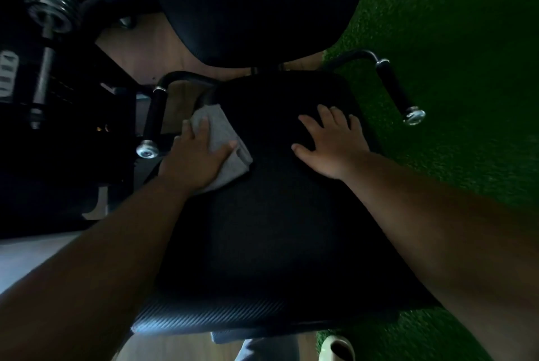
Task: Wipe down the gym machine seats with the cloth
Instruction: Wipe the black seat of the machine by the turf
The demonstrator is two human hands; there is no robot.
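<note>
A black padded gym machine seat (pixel 271 214) fills the middle of the view, with its black backrest (pixel 250 2) rising beyond it. My left hand (pixel 195 156) presses a folded grey cloth (pixel 224 142) flat against the seat's far left edge, fingers spread over it. My right hand (pixel 332 142) lies flat on the seat's far right part, fingers apart, holding nothing.
Two black side handles with chrome end caps flank the seat, one on the left (pixel 151 124) and one on the right (pixel 399 89). Stacked weight plates on a bar (pixel 52 7) stand at the far left. Green turf (pixel 455 69) covers the floor on the right; wood floor shows below.
</note>
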